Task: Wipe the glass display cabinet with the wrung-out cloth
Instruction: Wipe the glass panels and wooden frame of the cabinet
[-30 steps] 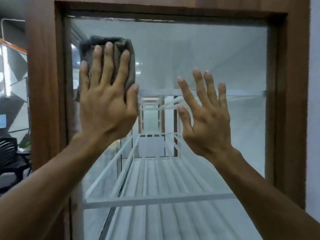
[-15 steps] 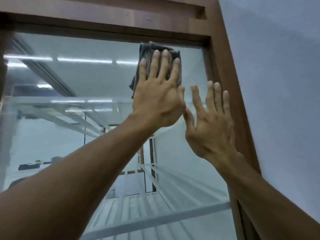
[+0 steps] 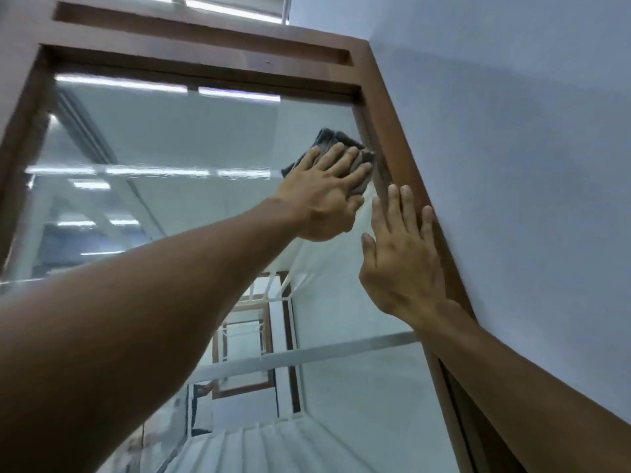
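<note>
Glass [image 3: 191,141] fills most of what you see: the tall pane of the cabinet, set in a brown wooden frame [image 3: 415,186] that runs upright beside a pale wall [image 3: 512,131]. Its long axis is vertical, its face turned toward you, and you are looking up along it to the top right corner. White shelves [image 3: 307,356] show through the pane lower down.

Your left hand [image 3: 327,196] lies flat, fingers spread, pressing the grey cloth [image 3: 336,139] against the pane just inside that corner, the cloth's edge touching the right side of the frame. The cloth is bunched under the palm, with a fold sticking out above the fingertips and another at the left.

Your right hand [image 3: 401,264] is open and holds nothing; it seems to rest on the pane and the frame edge just below the left hand, likely to steady you.

To wipe well here, keep the palm flat so the pressure is even. Push the cloth right into the corner, then draw it down along the frame in one overlapping pass. Your bracing fingers will probably leave marks, so wipe that patch afterwards.
</note>
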{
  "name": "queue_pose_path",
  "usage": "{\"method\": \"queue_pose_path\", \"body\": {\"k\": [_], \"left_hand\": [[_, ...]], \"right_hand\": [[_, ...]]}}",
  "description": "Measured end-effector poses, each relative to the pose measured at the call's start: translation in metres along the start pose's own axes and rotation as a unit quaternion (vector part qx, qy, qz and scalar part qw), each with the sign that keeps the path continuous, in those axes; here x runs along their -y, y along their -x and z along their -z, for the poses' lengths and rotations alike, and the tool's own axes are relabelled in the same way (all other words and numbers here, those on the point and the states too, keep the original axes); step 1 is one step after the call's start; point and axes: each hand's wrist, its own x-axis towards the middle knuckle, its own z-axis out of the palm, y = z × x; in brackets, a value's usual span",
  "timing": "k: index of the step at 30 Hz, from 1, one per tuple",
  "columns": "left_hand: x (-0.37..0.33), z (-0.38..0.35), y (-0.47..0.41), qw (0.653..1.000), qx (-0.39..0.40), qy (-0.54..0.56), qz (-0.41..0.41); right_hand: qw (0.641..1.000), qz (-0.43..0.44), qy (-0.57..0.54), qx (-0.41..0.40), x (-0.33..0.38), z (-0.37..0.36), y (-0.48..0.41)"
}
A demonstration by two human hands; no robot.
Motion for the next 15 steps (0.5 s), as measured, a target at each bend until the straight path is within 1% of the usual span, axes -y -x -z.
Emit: {"method": "queue_pose_path", "body": {"k": [2, 5, 7, 10, 13, 15], "left_hand": [[0.01, -0.001, 0.026, 1.0, -0.01, 0.003, 0.015], [0.032, 0.001, 0.058, 0.998, -0.032, 0.002, 0.057], [0.048, 0.004, 0.076, 0.995, -0.044, -0.005, 0.086], [0.072, 0.007, 0.1, 0.992, -0.048, -0.012, 0.113], [0.096, 0.012, 0.125, 0.988, -0.055, -0.015, 0.141], [0.114, 0.017, 0.143, 0.981, -0.062, -0.006, 0.181]], "right_hand": [[0.999, 0.028, -0.022, 0.004, 0.02, 0.0, -0.001], [0.992, 0.077, -0.096, 0.019, 0.061, 0.0, -0.012], [0.989, 0.081, -0.121, 0.026, 0.086, 0.0, -0.02], [0.988, 0.081, -0.126, 0.026, 0.112, 0.001, -0.03], [0.985, 0.122, -0.115, 0.042, 0.139, 0.003, -0.04], [0.984, 0.137, -0.104, 0.047, 0.156, 0.003, -0.045]]}}
